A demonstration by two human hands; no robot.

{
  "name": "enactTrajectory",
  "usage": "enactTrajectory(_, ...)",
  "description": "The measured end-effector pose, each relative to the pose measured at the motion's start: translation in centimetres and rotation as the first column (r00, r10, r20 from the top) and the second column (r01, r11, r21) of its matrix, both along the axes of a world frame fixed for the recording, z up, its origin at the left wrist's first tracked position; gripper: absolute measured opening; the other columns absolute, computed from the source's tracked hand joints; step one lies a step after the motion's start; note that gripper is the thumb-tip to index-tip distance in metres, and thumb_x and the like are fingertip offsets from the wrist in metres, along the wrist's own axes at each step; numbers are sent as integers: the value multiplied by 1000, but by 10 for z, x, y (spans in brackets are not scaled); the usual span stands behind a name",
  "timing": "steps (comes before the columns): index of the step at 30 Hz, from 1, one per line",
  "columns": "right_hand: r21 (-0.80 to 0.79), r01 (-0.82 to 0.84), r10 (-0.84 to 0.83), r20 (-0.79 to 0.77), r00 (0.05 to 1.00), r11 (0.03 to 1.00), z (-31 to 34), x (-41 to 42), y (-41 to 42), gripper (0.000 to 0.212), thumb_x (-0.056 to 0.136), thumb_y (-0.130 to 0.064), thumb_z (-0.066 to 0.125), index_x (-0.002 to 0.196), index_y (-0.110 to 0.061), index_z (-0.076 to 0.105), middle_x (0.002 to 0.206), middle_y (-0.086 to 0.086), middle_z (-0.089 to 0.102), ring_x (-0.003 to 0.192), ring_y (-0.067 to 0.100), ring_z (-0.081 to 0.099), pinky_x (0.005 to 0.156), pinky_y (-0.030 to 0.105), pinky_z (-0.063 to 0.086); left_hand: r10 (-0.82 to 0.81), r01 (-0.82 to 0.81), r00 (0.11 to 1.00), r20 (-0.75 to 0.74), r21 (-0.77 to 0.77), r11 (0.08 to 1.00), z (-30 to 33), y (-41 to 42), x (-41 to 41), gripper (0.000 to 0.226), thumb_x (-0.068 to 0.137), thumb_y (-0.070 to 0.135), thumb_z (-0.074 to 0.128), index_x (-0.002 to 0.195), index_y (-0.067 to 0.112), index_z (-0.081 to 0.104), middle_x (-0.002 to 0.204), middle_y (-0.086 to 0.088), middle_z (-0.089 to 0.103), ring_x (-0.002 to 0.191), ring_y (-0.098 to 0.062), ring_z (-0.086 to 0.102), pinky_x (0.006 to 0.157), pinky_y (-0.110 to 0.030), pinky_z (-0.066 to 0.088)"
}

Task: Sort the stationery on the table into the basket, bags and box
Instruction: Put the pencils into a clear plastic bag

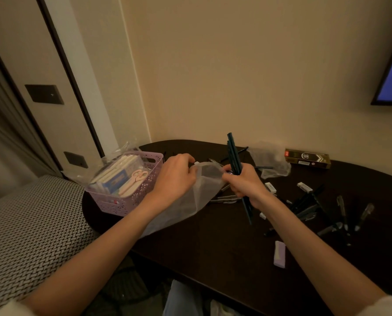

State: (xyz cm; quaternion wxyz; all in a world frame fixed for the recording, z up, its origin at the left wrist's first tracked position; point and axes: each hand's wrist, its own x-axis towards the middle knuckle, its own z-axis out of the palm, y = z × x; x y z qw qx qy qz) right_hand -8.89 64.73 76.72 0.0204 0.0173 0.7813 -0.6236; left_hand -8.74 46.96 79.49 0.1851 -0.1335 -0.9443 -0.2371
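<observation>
Pinching the clear bag (197,192) at its mouth, the left hand (175,176) is lifting it over the counter (213,247); its grip is closed on the plastic. R hand (245,185) is clutching a bundle of dark pencils (236,160) w/ a tight grip, tips up, beside the bag opening. Purple basket (131,199) is sitting left; box (308,158) at back.

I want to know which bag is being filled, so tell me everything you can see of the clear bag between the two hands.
The clear bag is thin, soft, translucent plastic, wrinkled and limp. Its mouth is raised and pulled open: the left hand pinches one side of the rim, and the right hand, which also grips a bundle of dark pencils, holds the other. The body trails toward the person over the dark table, beside the lilac basket. No contents are discernible.
</observation>
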Motion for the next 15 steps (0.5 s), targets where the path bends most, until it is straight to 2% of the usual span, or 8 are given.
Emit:
enactTrajectory(2,-66,67,-71,-67,995,996,7,0,5,16,89,-23,64,96,-10,58,62,-2,47,43,7,39,36,17,30,-11,11,1000,20,19,1000,-1,2,-1,34,97,23,55,128,11,58,85,-5,69,53,1,47,58,-13,39)
enactTrajectory(4,-277,146,-193,-149,970,950,19,2,11,20,92,-27,60,79,-14,52,53,-5,41,38,5,34,35,17,26,-28,25,999,46,56,998,-1,5,-1,32,97,24,55,126,10,59,72,2,65,53,-1,51,56,-12,39)
enactTrajectory(7,-658,127,-317,-177,932,742,45,10,16,38,96,-24,51,60,-19,39,46,-8,31,38,7,27,36,19,24,-42,39,998,41,80,996,-2,9,-1,31,98,26,54,124,11,61,61,11,58,55,0,56,50,-9,37)
enactTrajectory(9,-795,97,-363,-162,917,598,60,12,16,43,96,-24,47,56,-19,34,49,-4,31,43,10,31,42,21,33,-46,43,998,35,80,996,-3,11,-1,31,98,27,53,123,12,62,62,12,58,57,1,57,49,-8,37)
enactTrajectory(10,-816,93,-385,-166,908,571,65,11,15,43,97,-24,46,56,-18,34,52,-2,32,46,12,36,48,23,38,-49,46,998,38,81,996,-3,11,0,31,98,27,53,123,11,63,62,11,59,56,-1,58,48,-8,38)
enactTrajectory(12,-786,115,-428,-201,881,607,70,7,12,36,97,-26,42,62,-17,39,54,-1,36,53,13,41,60,29,38,-62,57,997,45,87,995,-3,12,1,30,98,26,53,122,11,64,63,4,63,56,-8,60,48,-7,40)
enactTrajectory(14,-704,167,-450,-237,861,690,71,5,5,29,97,-28,38,72,-15,44,52,-4,41,54,11,40,65,31,34,-69,64,996,47,96,993,-3,12,2,29,98,25,53,120,11,65,63,-2,66,55,-14,61,46,-9,41)
enactTrajectory(15,-658,187,-451,-257,855,729,71,3,1,30,97,-28,37,70,-16,44,52,-5,42,54,10,41,66,31,35,-70,64,996,47,105,992,-3,12,2,28,98,25,52,119,11,66,63,-3,66,54,-14,60,45,-10,40)
